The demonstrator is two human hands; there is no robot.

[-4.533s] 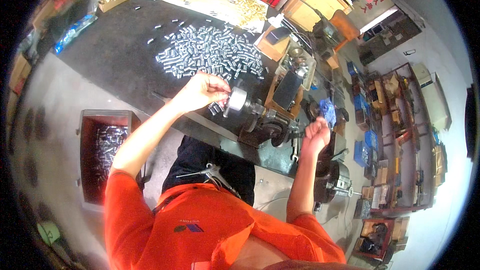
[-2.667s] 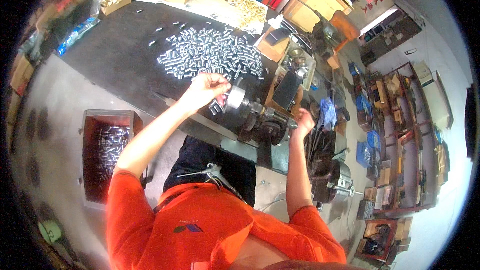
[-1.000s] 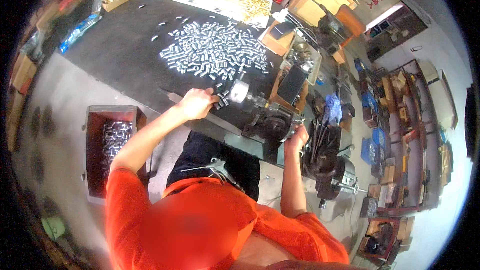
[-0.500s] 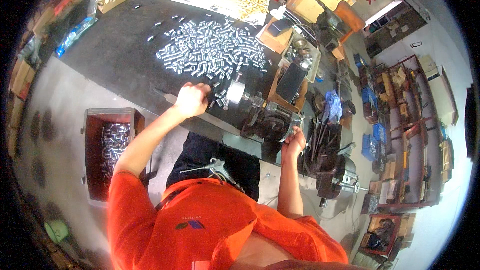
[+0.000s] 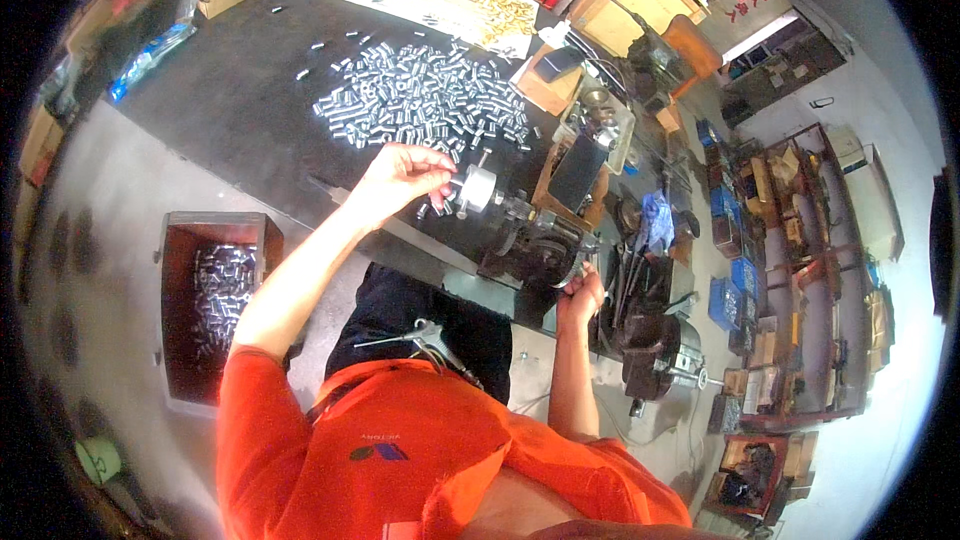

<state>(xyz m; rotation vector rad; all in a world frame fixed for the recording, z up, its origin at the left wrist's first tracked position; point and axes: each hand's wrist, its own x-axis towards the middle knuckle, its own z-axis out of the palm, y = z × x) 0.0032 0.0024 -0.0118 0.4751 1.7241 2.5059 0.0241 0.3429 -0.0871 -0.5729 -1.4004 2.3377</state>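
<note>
Head view: our left hand (image 5: 398, 172) had lifted back to pinch a small part at the chuck (image 5: 473, 188) mid-frame, right hand (image 5: 582, 292) clasping the machine's lever (image 5: 572, 262).

1. Fingertips of the left hand (image 5: 400, 175) are bunched at the round metal chuck (image 5: 473, 187); whatever is pinched between them is too small to be made out.
2. The right hand (image 5: 582, 297) is closed at the edge of the dark machine (image 5: 535, 245); the part gripped is hidden by the fingers.
3. The pile of small silver cylinders (image 5: 425, 100) is resolved only as a mass; single pieces cannot be told apart.
4. Contents of the red-brown crate (image 5: 215, 290) are seen as blurred silver pieces; the lower end is covered by the orange sleeve.
5. Shelf contents at the right rim are bent and too small to be identified.
</note>
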